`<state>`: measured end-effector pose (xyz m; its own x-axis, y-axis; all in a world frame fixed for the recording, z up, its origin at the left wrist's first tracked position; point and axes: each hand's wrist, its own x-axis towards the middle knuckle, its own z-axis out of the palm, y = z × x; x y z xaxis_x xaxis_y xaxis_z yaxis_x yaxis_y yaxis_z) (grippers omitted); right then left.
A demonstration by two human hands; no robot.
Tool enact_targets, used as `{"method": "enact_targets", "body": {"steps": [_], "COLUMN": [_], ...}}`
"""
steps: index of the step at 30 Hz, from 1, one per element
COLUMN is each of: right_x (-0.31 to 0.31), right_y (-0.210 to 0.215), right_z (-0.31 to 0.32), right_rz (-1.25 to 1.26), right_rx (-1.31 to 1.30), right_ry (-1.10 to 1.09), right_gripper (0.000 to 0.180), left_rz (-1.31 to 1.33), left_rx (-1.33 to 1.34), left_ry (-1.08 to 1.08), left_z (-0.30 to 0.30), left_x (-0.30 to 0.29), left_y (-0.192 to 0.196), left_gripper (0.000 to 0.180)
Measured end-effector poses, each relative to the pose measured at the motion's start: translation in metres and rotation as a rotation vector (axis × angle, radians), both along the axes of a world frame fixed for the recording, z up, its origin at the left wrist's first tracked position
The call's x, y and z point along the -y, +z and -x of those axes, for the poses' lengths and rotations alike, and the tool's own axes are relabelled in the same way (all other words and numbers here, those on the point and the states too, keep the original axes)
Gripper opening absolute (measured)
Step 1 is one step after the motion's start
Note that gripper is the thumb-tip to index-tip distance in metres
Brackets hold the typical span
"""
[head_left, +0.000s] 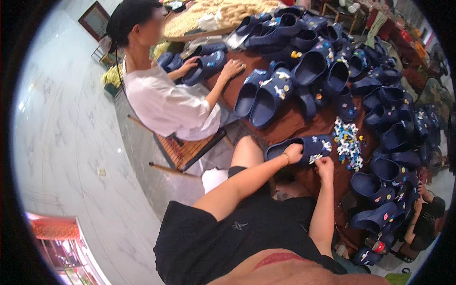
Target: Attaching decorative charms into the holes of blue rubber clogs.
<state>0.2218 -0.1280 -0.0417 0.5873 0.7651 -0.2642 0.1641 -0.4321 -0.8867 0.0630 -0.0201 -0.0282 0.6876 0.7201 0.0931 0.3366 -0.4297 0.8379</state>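
Note:
A navy clog (311, 143) lies at the near edge of the brown-covered table, with small white and coloured charms on its toe. My left hand (294, 153) reaches into its foot opening and grips it, the fingertips hidden inside. At the side of the toe, my right hand (325, 166) is pinched on a small white shoe charm (314, 159), partly covered by the fingers. Just to the right is a loose pile of white, blue and yellow charms (347, 142).
Many navy clogs (270, 97) crowd the table (289, 123), some heaped at the back and right. On the left a person in a white shirt (164, 99) sits handling another clog (206, 66). Another person's arms (415, 213) show at the far right.

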Motion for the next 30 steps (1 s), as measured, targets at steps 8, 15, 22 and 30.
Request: {"method": "enact_targets", "body": {"steps": [8, 15, 22, 30], "right_x": [0.003, -0.004, -0.005, -0.003], "right_y": [0.026, -0.003, 0.026, -0.006], "right_z": [0.01, 0.007, 0.011, -0.002], "right_rz": [0.061, 0.059, -0.004, 0.077], "right_rx": [-0.018, 0.039, -0.03, 0.031], "right_ry": [-0.014, 0.002, 0.003, 0.022], "right_gripper": [0.018, 0.013, 0.011, 0.013], "left_rz": [-0.012, -0.04, -0.026, -0.046], "left_rx": [0.039, -0.073, -0.024, -0.034], "left_ry": [-0.008, 0.039, 0.005, 0.061], "left_z": [0.002, 0.007, 0.003, 0.003], "left_x": [0.002, -0.002, -0.007, -0.001], "left_y": [-0.003, -0.012, 0.005, -0.009], "left_gripper": [0.03, 0.03, 0.03, 0.023]}}
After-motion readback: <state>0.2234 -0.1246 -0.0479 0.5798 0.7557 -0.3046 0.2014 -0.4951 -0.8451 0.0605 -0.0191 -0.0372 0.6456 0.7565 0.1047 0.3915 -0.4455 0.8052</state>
